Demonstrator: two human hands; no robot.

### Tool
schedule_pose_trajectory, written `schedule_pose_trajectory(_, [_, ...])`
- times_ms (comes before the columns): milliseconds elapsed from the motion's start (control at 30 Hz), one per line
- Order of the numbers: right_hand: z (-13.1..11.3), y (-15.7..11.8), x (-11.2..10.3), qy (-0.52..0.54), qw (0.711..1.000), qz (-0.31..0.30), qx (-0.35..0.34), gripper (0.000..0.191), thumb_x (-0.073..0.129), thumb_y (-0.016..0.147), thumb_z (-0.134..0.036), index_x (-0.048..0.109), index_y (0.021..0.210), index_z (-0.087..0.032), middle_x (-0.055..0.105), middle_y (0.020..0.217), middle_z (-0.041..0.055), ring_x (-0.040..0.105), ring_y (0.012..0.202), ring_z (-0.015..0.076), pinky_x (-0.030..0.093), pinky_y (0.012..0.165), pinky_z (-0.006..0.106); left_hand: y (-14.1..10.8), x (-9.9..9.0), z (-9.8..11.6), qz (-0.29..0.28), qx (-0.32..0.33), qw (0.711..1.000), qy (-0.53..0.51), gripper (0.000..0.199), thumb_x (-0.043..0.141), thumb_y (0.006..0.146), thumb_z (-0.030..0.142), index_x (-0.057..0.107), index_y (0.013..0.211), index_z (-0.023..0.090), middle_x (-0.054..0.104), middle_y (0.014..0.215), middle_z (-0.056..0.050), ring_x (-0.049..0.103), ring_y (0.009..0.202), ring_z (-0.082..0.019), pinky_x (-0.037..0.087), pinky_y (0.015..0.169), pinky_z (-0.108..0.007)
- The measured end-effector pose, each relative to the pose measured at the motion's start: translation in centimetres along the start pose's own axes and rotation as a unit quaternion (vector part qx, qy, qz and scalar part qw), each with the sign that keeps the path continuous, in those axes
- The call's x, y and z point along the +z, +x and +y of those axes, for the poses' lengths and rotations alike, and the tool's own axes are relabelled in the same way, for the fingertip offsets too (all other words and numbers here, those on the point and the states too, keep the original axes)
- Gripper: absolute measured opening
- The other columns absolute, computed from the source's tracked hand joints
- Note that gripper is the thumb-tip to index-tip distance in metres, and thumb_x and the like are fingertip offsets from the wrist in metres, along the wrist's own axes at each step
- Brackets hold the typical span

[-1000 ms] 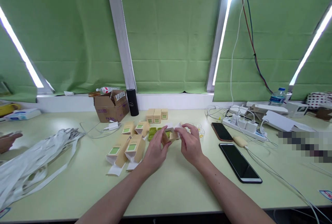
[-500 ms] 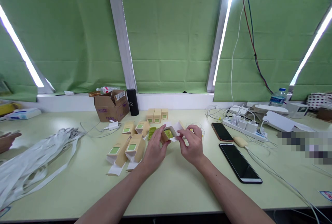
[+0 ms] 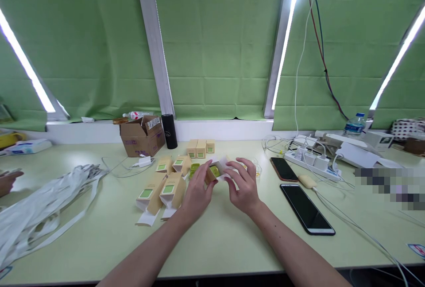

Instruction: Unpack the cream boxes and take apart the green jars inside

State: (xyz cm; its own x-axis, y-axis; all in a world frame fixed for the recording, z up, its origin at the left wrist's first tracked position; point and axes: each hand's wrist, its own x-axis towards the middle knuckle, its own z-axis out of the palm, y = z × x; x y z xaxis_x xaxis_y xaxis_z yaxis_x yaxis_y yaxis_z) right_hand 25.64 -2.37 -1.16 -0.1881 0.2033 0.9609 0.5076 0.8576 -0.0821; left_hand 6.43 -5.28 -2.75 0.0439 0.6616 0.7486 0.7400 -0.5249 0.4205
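My left hand (image 3: 196,189) is closed round a small tan cardboard box (image 3: 210,176), tilted with its open end facing right and up. A green piece (image 3: 215,171) shows inside it. White flaps stick out from the box's mouth. Fingers apart, my right hand (image 3: 244,185) is at these flaps, its fingertips by the lower one. Left of my left hand are green pieces (image 3: 194,170), partly hidden by it. Several tan boxes with green labels lie further left, the nearest (image 3: 173,189) with its white flap hanging open.
Three closed small boxes (image 3: 201,149) stand behind. A brown carton (image 3: 142,136) and a black cylinder (image 3: 169,131) are at the back. White straps (image 3: 56,207) spread at left, near another person's hand (image 3: 9,183). Two phones (image 3: 307,209) and a power strip (image 3: 312,163) lie right.
My right hand's fingers have spread and lifted from their pinch on the box's flap. The box stays in my left hand, almost unmoved.
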Motion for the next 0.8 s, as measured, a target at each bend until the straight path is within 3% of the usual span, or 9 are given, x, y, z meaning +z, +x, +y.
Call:
schedule_pose_trajectory(300, [-0.4, 0.1, 0.4, 0.013, 0.991, -0.027, 0.128, 0.013, 0.066, 0.09, -0.021, 0.075, 0.098, -0.025, 0.056, 0.137, 0.0116, 0.037, 0.143, 0.0388, 0.044, 0.112, 0.063, 0.0, -0.4, 0.9, -0.021, 0.113, 0.99, 0.076, 0.063, 0.052, 0.1, 0.013, 0.035, 0.16, 0.026, 0.063, 0.138, -0.015, 0.062, 0.13, -0.028, 0.056, 0.106, -0.047])
schedule_pose_trajectory(500, [-0.6, -0.6, 1.3, 0.043, 0.975, -0.078, 0.203, 0.013, 0.067, 0.088, -0.019, 0.077, 0.093, -0.026, 0.055, 0.137, 0.0119, 0.031, 0.143, 0.0388, 0.043, 0.112, 0.063, 0.1, -0.5, 1.3, -0.015, 0.186, 0.973, 0.138, 0.064, 0.044, 0.102, 0.009, 0.033, 0.162, 0.026, 0.061, 0.139, -0.016, 0.06, 0.132, -0.028, 0.058, 0.106, -0.046])
schedule_pose_trajectory(800, [-0.2, -0.3, 1.6, 0.137, 0.952, -0.027, 0.274, 0.015, 0.066, 0.092, -0.026, 0.071, 0.078, -0.025, 0.063, 0.127, 0.0107, 0.043, 0.137, 0.0321, 0.041, 0.113, 0.055, 0.1, -0.5, 1.2, -0.012, 0.165, 0.973, 0.161, 0.064, 0.045, 0.102, 0.011, 0.031, 0.163, 0.025, 0.062, 0.137, -0.016, 0.061, 0.13, -0.028, 0.059, 0.102, -0.044])
